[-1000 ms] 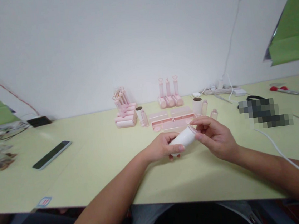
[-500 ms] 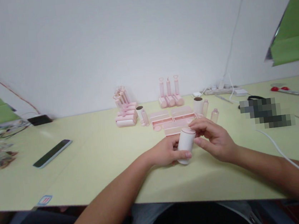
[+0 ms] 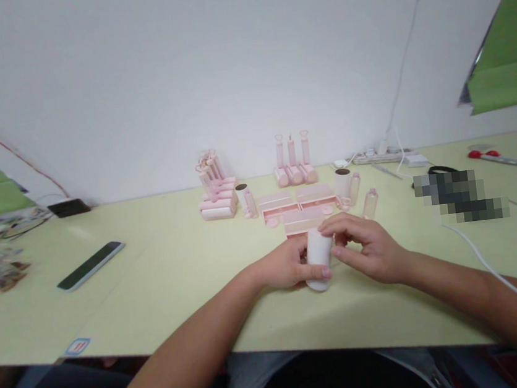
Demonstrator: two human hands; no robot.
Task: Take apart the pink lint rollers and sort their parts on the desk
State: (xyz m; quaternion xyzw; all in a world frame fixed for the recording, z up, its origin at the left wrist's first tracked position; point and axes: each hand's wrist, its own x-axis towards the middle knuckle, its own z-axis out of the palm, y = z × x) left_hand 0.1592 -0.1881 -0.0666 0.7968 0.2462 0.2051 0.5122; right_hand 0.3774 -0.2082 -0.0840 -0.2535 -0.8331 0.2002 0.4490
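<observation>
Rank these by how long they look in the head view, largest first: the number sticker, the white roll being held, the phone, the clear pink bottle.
1. Phone
2. White roll, partly covered by fingers
3. Clear pink bottle and number sticker: too alike to rank

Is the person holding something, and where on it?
Yes: a white cylindrical roll. The left hand grips it around its side, towards the lower end; the right hand's fingertips touch its top.
</observation>
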